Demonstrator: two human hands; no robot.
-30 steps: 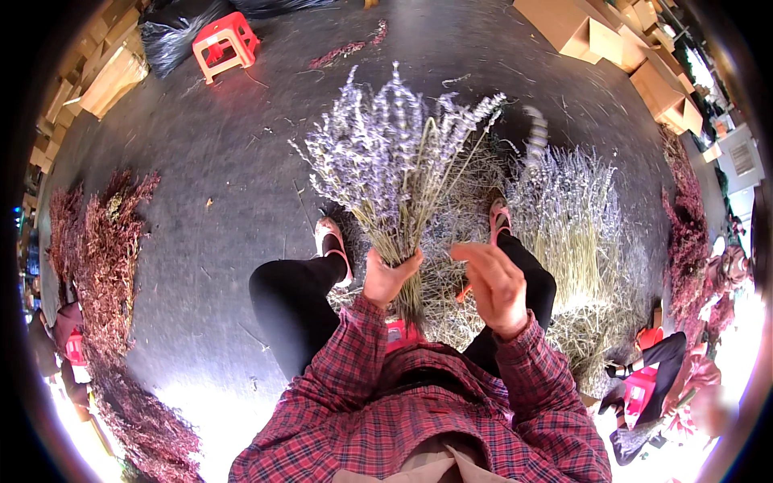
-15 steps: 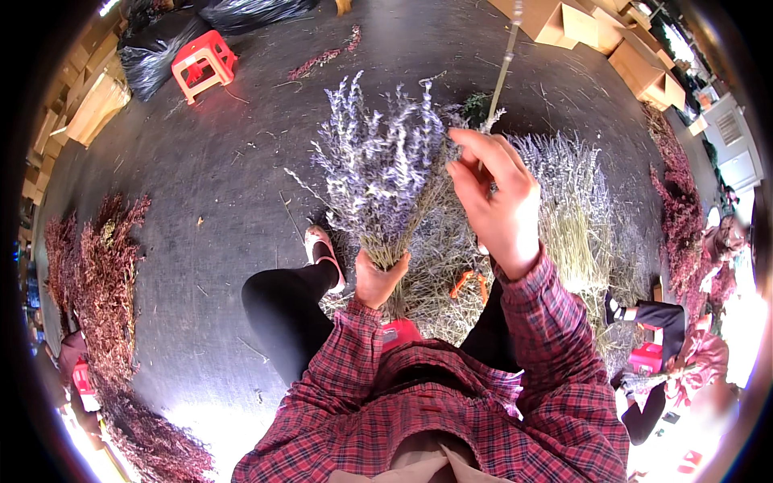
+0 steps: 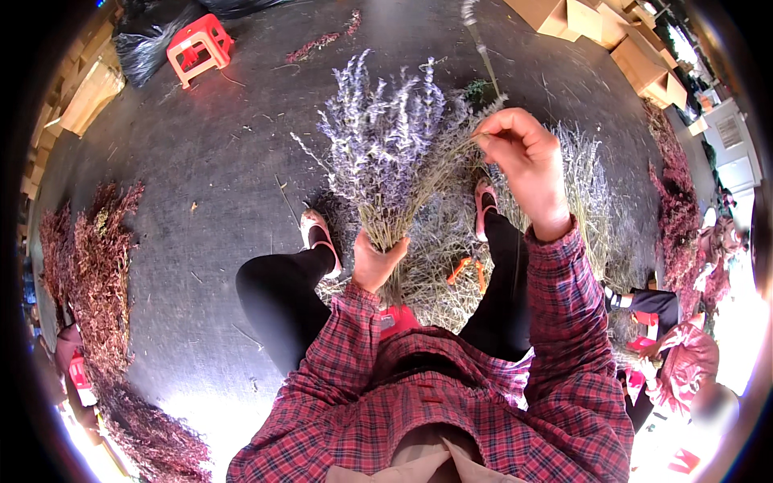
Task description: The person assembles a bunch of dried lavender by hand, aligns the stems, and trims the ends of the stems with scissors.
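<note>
My left hand (image 3: 377,262) is wrapped round the stems of an upright bunch of dried lavender (image 3: 382,153), its purple heads fanning out above. To the bunch's upper right, my right hand (image 3: 531,169) pinches a thin dry stem (image 3: 477,136) between thumb and finger. Other thin stems slant from the bunch toward those fingertips, so where the pinched one ends is hard to see. Below and to the right lies a heap of loose lavender (image 3: 584,173) with pale straw-like stalks. An orange-handled tool (image 3: 465,271) rests on the stalks between my legs.
Bundles of reddish dried plants lie at the left (image 3: 105,274) and far right (image 3: 676,193). A red stool (image 3: 200,50) stands at the upper left beside black plastic bags (image 3: 153,40). Open cardboard boxes (image 3: 644,68) sit at the upper right. Another person (image 3: 684,362) sits at the lower right.
My right hand has moved a little right, away from the bunch, and its thumb and finger have closed on a stem. The left hand keeps its grip on the bunch, slightly farther forward.
</note>
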